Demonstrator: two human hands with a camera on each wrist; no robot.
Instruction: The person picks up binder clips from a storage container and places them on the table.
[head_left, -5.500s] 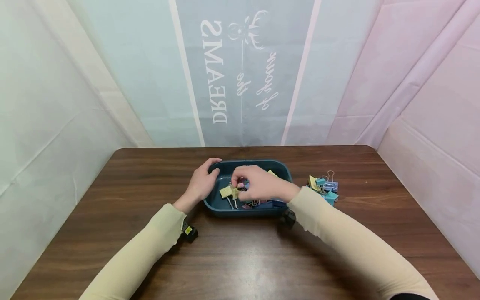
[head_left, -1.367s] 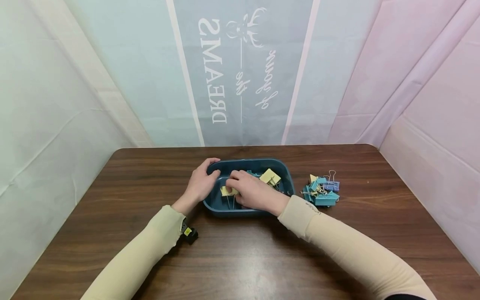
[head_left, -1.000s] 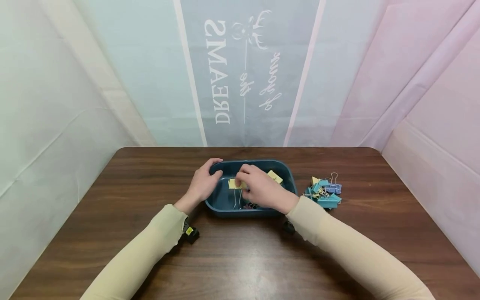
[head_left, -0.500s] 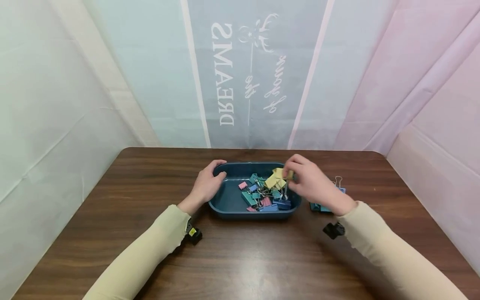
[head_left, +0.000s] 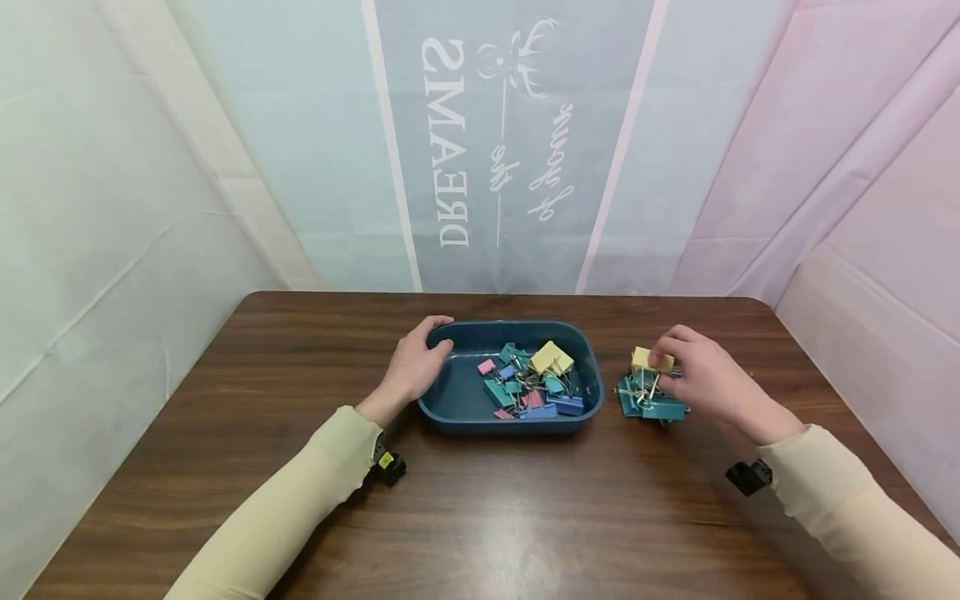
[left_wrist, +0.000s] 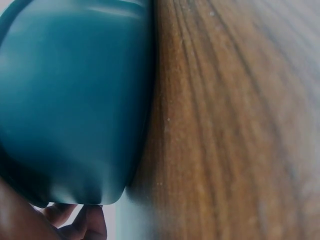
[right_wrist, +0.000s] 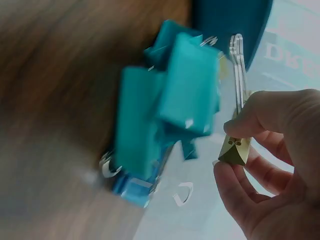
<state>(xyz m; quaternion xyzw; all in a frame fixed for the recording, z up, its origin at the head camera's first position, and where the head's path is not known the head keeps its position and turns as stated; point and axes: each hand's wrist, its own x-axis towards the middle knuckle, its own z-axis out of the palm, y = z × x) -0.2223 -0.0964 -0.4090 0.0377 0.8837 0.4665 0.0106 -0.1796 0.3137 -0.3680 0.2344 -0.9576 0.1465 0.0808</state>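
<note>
My right hand (head_left: 708, 379) pinches a yellow binder clip (right_wrist: 236, 150) between thumb and fingers, its wire handle pointing away from the fingertips in the right wrist view. The clip is above a pile of teal and blue binder clips (head_left: 654, 407) on the table, right of the tray. My left hand (head_left: 412, 362) grips the left end of a dark blue plastic tray (head_left: 510, 427), thumb at the rim. In the left wrist view its fingers (left_wrist: 92, 222) show partly behind the tray wall. Several yellow, teal, pink and blue binder clips (head_left: 551, 358) lie in the tray's middle and right part.
The tray and pile stand on a brown wood-grain table (head_left: 480, 517). Behind the table hangs a pale cloth (head_left: 525, 167) with mirrored lettering, and white cloth walls (head_left: 112, 250) flank both sides. A small black camera (head_left: 750, 477) sits on the right wrist.
From inside the tray, my right hand has lifted the yellow binder clip and carried it right, over to the pile. The left hand stays at the tray's left end.
</note>
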